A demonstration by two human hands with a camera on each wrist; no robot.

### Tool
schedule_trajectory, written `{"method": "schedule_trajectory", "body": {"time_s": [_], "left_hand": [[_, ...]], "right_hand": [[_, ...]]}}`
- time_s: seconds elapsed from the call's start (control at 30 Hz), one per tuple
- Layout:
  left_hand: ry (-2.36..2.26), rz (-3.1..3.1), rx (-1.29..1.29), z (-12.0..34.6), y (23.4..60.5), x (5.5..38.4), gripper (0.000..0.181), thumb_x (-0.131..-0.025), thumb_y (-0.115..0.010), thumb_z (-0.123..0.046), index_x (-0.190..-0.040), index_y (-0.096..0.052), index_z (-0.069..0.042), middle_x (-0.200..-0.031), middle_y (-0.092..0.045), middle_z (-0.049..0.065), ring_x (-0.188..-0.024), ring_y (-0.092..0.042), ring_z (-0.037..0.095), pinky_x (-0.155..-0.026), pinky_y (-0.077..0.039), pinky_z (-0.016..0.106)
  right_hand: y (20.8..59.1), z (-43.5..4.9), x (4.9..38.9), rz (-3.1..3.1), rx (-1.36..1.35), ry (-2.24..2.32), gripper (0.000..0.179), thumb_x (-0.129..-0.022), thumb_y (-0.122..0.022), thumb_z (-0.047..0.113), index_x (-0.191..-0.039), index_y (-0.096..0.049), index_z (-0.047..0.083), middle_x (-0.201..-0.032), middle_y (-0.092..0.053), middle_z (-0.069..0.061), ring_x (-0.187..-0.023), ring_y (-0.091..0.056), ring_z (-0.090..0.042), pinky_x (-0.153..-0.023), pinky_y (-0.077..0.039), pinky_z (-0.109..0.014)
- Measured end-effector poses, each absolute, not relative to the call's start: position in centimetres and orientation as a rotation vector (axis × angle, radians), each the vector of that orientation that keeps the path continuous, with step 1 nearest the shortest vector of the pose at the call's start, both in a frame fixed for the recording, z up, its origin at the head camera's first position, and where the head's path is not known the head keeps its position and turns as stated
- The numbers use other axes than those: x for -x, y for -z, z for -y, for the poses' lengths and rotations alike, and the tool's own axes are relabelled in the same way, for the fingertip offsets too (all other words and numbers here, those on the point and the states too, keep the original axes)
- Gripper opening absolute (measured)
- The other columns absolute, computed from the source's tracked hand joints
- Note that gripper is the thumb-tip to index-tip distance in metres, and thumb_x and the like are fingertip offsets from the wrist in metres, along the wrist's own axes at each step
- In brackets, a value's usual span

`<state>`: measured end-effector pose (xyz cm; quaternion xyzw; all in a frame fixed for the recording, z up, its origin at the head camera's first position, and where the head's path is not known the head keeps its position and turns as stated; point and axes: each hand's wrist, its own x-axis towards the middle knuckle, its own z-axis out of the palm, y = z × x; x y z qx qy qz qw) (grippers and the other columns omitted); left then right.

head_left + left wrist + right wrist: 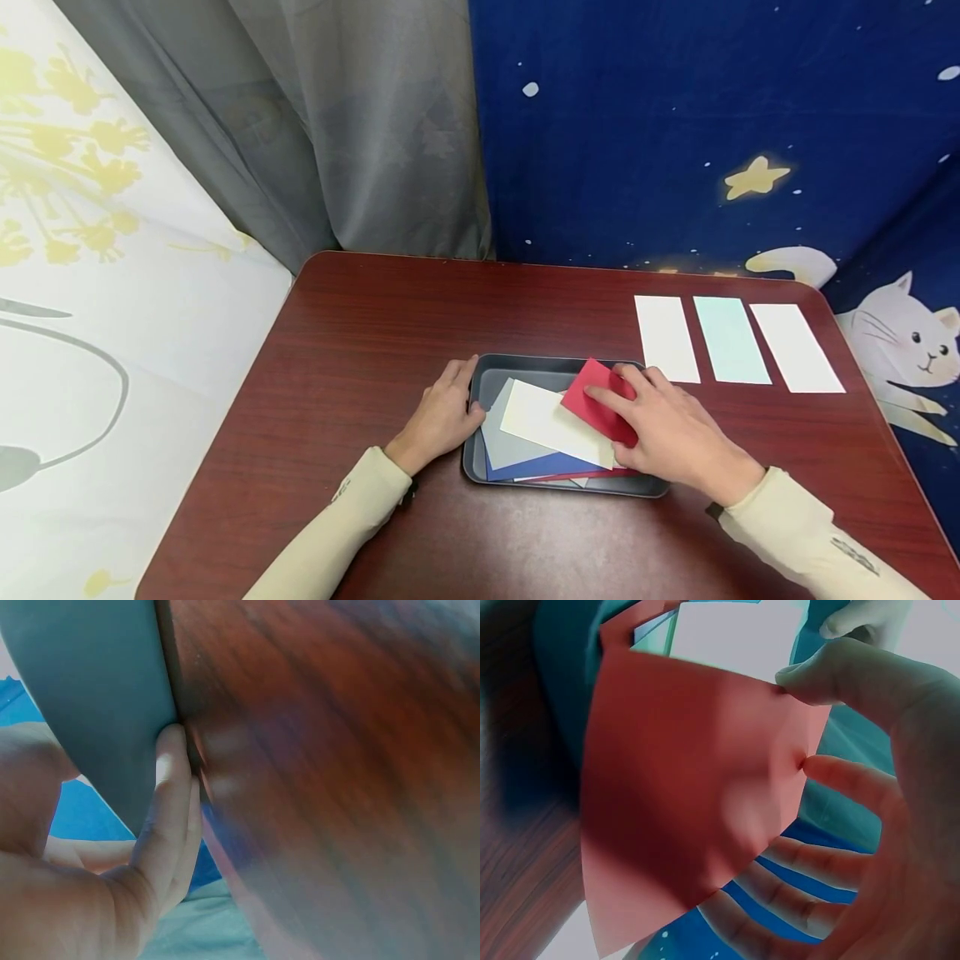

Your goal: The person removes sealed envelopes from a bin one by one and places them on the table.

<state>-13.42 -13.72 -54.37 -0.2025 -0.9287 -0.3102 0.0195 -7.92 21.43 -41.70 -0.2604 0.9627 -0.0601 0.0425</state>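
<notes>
A dark grey rectangular tray (pixel 540 362) lies on the table with several overlapping cards in it. My left hand (pixel 444 417) holds its left end, thumb over the rim and the fingers (pixel 174 780) along the outer wall. Over the tray's right part, my right hand (pixel 667 429) pinches a red card (pixel 592 400) by its edges, tilted up from the pile. In the right wrist view, the thumb is at one edge of the red card (pixel 682 780) and the fingers are at another. Under it lie a cream card (pixel 543 417), a grey card (pixel 502 437) and a blue card (pixel 517 470).
A white card (pixel 667 337), a pale mint card (pixel 731 340) and another white card (pixel 797 346) lie in a row at the back right of the reddish-brown table (pixel 360 350). Behind the table hang a grey curtain (pixel 390 125) and a blue star-patterned one (pixel 637 125).
</notes>
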Motion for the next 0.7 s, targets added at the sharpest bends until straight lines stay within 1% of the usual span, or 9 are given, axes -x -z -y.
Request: {"method": "schedule_trajectory", "body": {"time_s": [0.13, 0.23, 0.37, 0.5, 0.6, 0.7], "left_hand": [[1.033, 2.848, 0.640, 13.4, 52.1, 12.7, 0.079, -0.087, -0.070, -0.011, -0.160, -0.048, 0.008, -0.140, -0.059, 0.020, -0.078, -0.059, 0.015, -0.072, -0.056, 0.052], [1.008, 2.844, 0.651, 13.5, 52.6, 12.9, 0.079, -0.087, -0.070, -0.011, -0.160, -0.048, 0.008, -0.138, -0.060, 0.020, -0.078, -0.059, 0.016, -0.071, -0.055, 0.050], [0.973, 2.857, 0.653, 13.6, 53.4, 13.2, 0.080, -0.087, -0.069, -0.012, -0.162, -0.047, 0.006, -0.139, -0.059, 0.017, -0.077, -0.058, 0.014, -0.068, -0.055, 0.045], [1.060, 2.838, 0.647, 13.2, 51.0, 12.4, 0.077, -0.088, -0.070, -0.009, -0.158, -0.048, 0.011, -0.139, -0.060, 0.022, -0.073, -0.058, 0.018, -0.067, -0.056, 0.047], [1.048, 2.835, 0.653, 13.3, 51.6, 12.6, 0.077, -0.089, -0.070, -0.009, -0.160, -0.047, 0.010, -0.139, -0.059, 0.022, -0.073, -0.058, 0.017, -0.065, -0.056, 0.045], [0.984, 2.828, 0.670, 13.6, 53.7, 13.2, 0.079, -0.090, -0.069, -0.012, -0.163, -0.045, 0.005, -0.139, -0.059, 0.018, -0.074, -0.058, 0.014, -0.063, -0.054, 0.040]], "right_hand": [[41.8, -22.4, 7.6, -2.964, 0.760, 0.199, 0.090, -0.070, -0.098, 0.036, -0.153, -0.067, 0.022, -0.146, -0.055, -0.025, -0.114, -0.059, -0.041, -0.068, -0.063, -0.046], [42.0, -23.3, 7.3, -2.967, 0.719, 0.224, 0.088, -0.072, -0.096, 0.036, -0.153, -0.067, 0.021, -0.148, -0.054, -0.026, -0.113, -0.060, -0.042, -0.062, -0.062, -0.044], [42.3, -24.5, 6.8, -2.966, 0.663, 0.270, 0.085, -0.073, -0.096, 0.036, -0.151, -0.068, 0.019, -0.147, -0.054, -0.028, -0.113, -0.060, -0.044, -0.061, -0.064, -0.049], [42.5, -25.6, 6.3, -2.972, 0.596, 0.301, 0.080, -0.076, -0.095, 0.035, -0.150, -0.069, 0.017, -0.146, -0.053, -0.028, -0.111, -0.059, -0.047, -0.059, -0.063, -0.051], [42.7, -26.5, 6.0, -2.974, 0.545, 0.308, 0.079, -0.078, -0.094, 0.034, -0.150, -0.068, 0.016, -0.147, -0.052, -0.028, -0.109, -0.058, -0.047, -0.058, -0.063, -0.050], [43.0, -27.2, 5.7, -2.968, 0.501, 0.310, 0.081, -0.078, -0.095, 0.036, -0.151, -0.067, 0.014, -0.149, -0.051, -0.029, -0.107, -0.059, -0.047, -0.058, -0.063, -0.051]]}}
